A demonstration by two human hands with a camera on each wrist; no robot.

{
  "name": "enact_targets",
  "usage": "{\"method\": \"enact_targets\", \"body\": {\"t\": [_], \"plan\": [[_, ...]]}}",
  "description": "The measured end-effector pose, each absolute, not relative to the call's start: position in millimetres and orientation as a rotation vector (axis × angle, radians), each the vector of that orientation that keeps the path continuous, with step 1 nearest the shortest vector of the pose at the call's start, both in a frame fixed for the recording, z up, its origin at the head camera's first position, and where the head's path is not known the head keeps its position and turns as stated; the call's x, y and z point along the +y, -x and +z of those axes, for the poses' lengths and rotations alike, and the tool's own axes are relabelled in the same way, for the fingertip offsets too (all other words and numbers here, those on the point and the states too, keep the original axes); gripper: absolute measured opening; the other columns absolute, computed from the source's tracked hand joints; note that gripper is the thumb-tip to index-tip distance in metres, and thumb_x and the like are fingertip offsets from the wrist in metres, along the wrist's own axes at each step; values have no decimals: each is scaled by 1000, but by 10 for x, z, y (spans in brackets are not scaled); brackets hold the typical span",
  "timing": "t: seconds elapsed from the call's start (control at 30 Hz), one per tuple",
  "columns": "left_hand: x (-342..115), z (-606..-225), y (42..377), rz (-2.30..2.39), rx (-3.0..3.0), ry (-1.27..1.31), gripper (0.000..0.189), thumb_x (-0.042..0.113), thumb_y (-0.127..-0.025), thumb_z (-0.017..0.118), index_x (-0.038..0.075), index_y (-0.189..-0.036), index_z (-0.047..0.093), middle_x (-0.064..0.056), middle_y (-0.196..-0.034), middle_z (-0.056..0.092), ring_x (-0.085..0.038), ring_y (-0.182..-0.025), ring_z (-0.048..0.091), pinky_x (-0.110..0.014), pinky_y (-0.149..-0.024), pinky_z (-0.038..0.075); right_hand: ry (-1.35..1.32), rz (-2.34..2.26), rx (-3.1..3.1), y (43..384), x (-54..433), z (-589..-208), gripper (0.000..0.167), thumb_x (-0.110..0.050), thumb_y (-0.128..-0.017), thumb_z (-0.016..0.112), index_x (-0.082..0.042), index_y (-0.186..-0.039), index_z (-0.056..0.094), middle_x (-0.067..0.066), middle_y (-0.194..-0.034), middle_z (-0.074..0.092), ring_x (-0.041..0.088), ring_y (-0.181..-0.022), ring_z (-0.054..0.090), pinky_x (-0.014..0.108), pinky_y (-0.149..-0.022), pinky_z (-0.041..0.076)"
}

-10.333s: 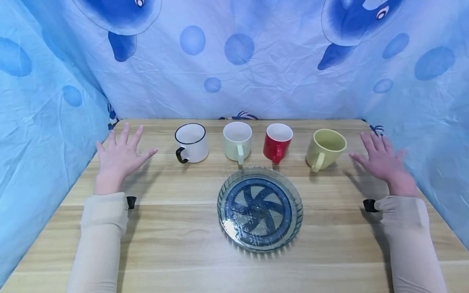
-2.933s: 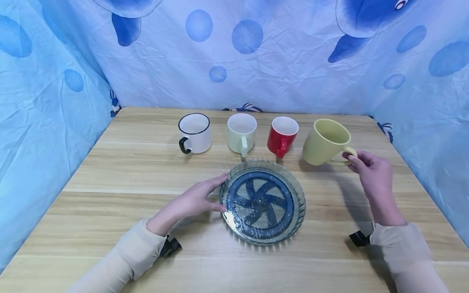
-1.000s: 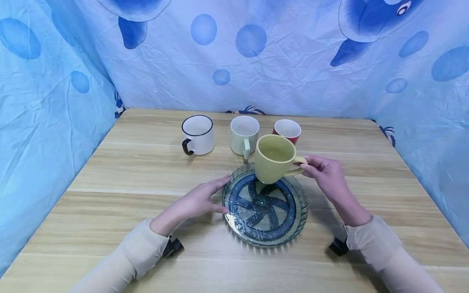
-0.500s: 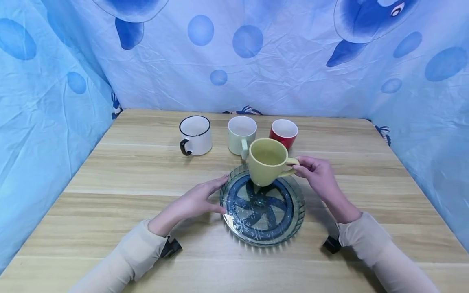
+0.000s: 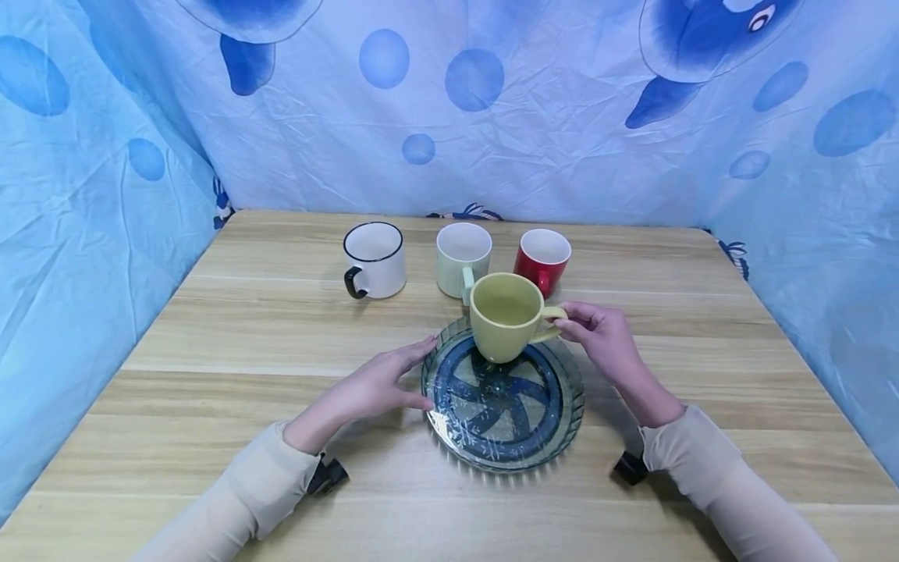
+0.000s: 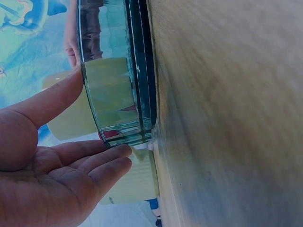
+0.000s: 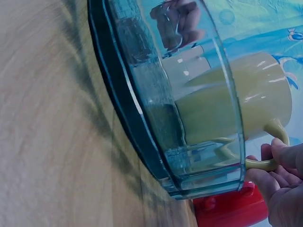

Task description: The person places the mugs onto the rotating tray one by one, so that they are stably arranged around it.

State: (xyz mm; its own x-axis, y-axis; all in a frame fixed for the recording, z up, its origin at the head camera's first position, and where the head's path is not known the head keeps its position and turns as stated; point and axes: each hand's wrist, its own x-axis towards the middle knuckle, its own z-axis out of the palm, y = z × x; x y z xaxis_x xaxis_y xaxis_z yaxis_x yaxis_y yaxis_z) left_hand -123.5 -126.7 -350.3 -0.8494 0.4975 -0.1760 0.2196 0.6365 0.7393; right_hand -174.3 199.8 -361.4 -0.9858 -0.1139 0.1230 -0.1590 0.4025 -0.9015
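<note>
As the dish is touched by the left hand (fingers loose), the yellow cup is pinched by the right hand.

The yellow mug has moved leftward and down into the glass dish.

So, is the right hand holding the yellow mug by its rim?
No, the right hand grips the yellow mug by its handle.
</note>
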Motion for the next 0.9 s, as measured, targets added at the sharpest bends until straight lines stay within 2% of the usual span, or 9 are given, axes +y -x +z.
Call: {"method": "enact_targets", "body": {"t": [0.2, 0.43, 0.7, 0.9], "plan": [[-1271, -3498, 1235, 1054, 2494, -557, 91, 18, -77, 78, 6, -152, 27, -13, -160, 21, -34, -147, 26, -53, -122, 20, -247, 1709, -2607, 1760, 2010, -3630, 31, -5, -92, 63, 10, -120, 63, -18, -90, 68, -10, -80, 62, 11, -74, 57], [-1263, -3493, 1238, 1054, 2496, -569, 92, 19, -77, 79, 7, -152, 26, -13, -160, 21, -34, -147, 25, -53, -122, 20, -225, 1777, -2624, 1776, 2043, -3601, 35, -6, -92, 64, 12, -122, 60, -5, -97, 72, -9, -81, 63, 12, -76, 57], [-1255, -3502, 1243, 1052, 2497, -563, 93, 19, -77, 79, 7, -152, 26, -12, -160, 22, -34, -147, 25, -53, -121, 20, -255, 1871, -2598, 1783, 2078, -3601, 37, -3, -91, 64, 15, -123, 57, -25, -86, 67, -8, -82, 64, 13, -78, 57], [-1261, -3514, 1241, 1048, 2498, -554, 93, 20, -77, 79, 7, -152, 26, -12, -160, 22, -33, -146, 27, -53, -121, 20, -295, 1828, -2607, 1820, 2097, -3628, 35, -3, -91, 64, 15, -121, 58, -24, -86, 67, -7, -81, 65, 12, -77, 57]]}}
